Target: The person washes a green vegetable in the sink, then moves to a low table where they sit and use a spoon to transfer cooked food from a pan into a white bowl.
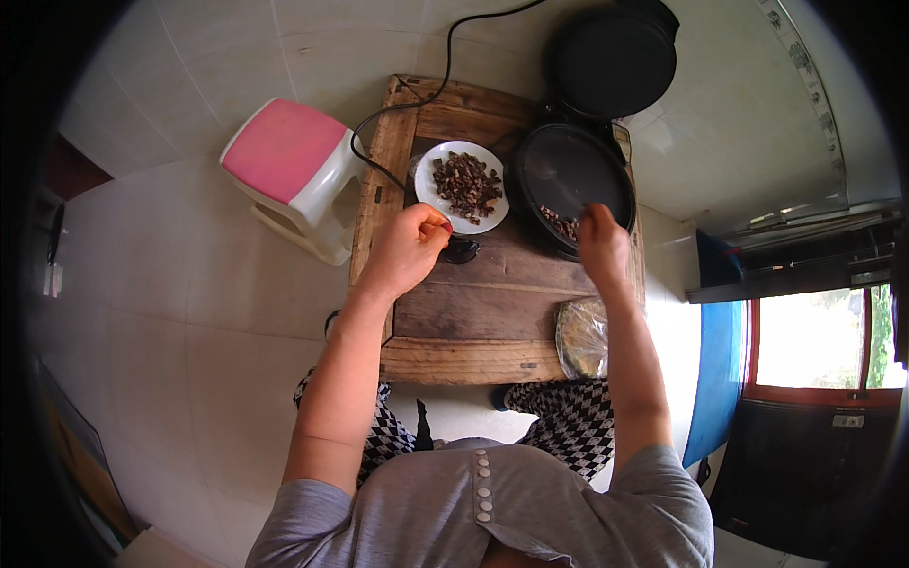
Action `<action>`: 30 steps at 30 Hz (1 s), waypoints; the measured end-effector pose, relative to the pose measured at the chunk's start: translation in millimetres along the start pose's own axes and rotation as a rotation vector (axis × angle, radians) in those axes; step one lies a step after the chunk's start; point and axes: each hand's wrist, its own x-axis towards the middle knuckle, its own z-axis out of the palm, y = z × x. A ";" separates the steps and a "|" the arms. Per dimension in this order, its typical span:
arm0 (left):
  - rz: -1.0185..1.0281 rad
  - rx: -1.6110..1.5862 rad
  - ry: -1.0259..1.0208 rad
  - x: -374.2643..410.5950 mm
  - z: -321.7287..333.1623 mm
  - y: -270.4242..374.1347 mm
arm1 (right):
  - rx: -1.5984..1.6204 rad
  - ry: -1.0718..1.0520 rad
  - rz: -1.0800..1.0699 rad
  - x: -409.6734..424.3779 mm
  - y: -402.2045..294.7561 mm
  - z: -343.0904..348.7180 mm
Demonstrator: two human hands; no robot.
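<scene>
My left hand [414, 245] is curled at the near left rim of a white plate [424, 195], thumb against the fingers. I cannot tell whether a small piece is pinched there. Small dark-brown chopped pieces [466, 186] are spread over the plate. My right hand [603, 241] hangs over the near right side of an open electric griddle [572, 167], its fingertips blurred, so what they hold is unclear. Beside those fingertips, a small pile of similar brown pieces [559, 221] lies on the black cooking surface, partly hidden by the hand.
The griddle's round lid [611, 64] stands raised at the back. A black cord [398, 106] crosses the wooden table [469, 312]. Near the right front corner lies a flat item in clear plastic [582, 337]. A glossy black object [461, 250] sits below the plate. Left stands a pink-topped stool [287, 149].
</scene>
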 end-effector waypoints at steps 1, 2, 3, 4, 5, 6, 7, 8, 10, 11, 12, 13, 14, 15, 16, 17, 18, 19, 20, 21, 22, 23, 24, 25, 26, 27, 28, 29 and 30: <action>-0.004 0.000 -0.005 0.0 0.1 0.0 | 0.020 0.028 0.068 -4.0 13.9 -12.1; -0.004 -0.001 -0.007 -0.4 -0.1 0.7 | 0.022 0.028 0.119 -10.2 38.0 -17.2; -0.002 -0.009 -0.016 0.7 1.7 0.0 | 0.020 0.034 0.174 -17.4 60.5 -24.3; -0.005 -0.012 -0.017 1.3 1.4 -2.8 | 0.067 -0.024 0.238 -23.0 69.3 -32.2; -0.008 -0.016 -0.017 1.6 1.5 -4.4 | 0.079 -0.060 0.262 -28.1 76.0 -36.1; -0.015 -0.007 -0.026 1.5 1.7 -0.8 | 0.090 -0.093 0.290 -34.0 83.0 -39.0; -0.016 -0.009 -0.032 2.1 3.1 -2.2 | 0.102 -0.126 0.316 -39.2 89.1 -40.6; -0.018 -0.012 -0.036 2.8 4.6 -5.0 | 0.152 -0.169 0.375 -43.6 94.6 -40.9; -0.027 -0.008 -0.038 3.0 4.9 -4.6 | 0.220 -0.259 0.463 -47.6 89.1 -42.2; -0.035 -0.003 -0.039 2.5 3.9 -2.8 | 0.255 -0.306 0.506 -48.3 84.7 -41.8; -0.042 -0.001 -0.044 2.3 4.1 -1.4 | 0.258 -0.335 0.536 -48.5 77.7 -41.9; -0.039 0.007 -0.055 2.6 4.8 -1.7 | 0.316 -0.341 0.541 -47.9 75.5 -39.5; -0.037 0.014 -0.066 3.0 5.4 -2.8 | 0.374 -0.347 0.545 -46.4 73.9 -36.8; -0.036 0.024 -0.075 3.1 5.0 -3.7 | 0.435 -0.355 0.547 -43.8 66.4 -33.5; -0.034 0.035 -0.076 2.8 4.2 -3.9 | 0.446 -0.351 0.541 -40.7 55.9 -31.9; -0.033 0.047 -0.076 2.3 3.4 -4.1 | 0.458 -0.370 0.535 -37.1 49.3 -29.9; -0.031 0.057 -0.075 2.0 2.9 -4.0 | 0.469 -0.388 0.527 -32.9 44.7 -28.3; -0.030 0.053 -0.071 1.9 2.3 -4.5 | 0.480 -0.407 0.518 -29.3 40.8 -26.5; -0.031 0.049 -0.066 1.8 1.7 -5.5 | 0.534 -0.408 0.536 -26.5 37.3 -24.9; -0.029 0.043 -0.065 2.2 2.4 -5.7 | 0.617 -0.403 0.569 -25.3 41.3 -20.9; -0.032 0.040 -0.067 2.5 3.4 -4.4 | 0.699 -0.395 0.603 -25.6 50.3 -14.4; -0.036 0.037 -0.070 2.5 4.3 -2.2 | 0.781 -0.386 0.638 -25.6 59.2 -9.2; -0.042 0.036 -0.068 2.0 3.9 -1.0 | 0.850 -0.396 0.689 -23.8 64.3 -5.4; -0.033 0.024 -0.053 2.1 4.1 -1.3 | 0.918 -0.405 0.740 -21.9 69.9 -2.4; -0.024 0.012 -0.038 2.4 4.6 -2.2 | 0.986 -0.413 0.791 -21.0 75.5 -0.1; -0.015 -0.001 -0.022 2.7 4.3 -3.0 | 1.019 -0.413 0.817 -19.1 74.7 0.0; -0.019 0.011 -0.039 2.6 3.5 -3.4 | 1.051 -0.412 0.842 -17.4 73.9 -0.1; -0.024 0.023 -0.057 2.2 2.5 -3.7 | 1.084 -0.411 0.867 -15.8 72.7 -0.1; -0.027 0.034 -0.076 2.0 2.0 -3.5 | 1.086 -0.404 0.874 -14.0 71.2 -1.1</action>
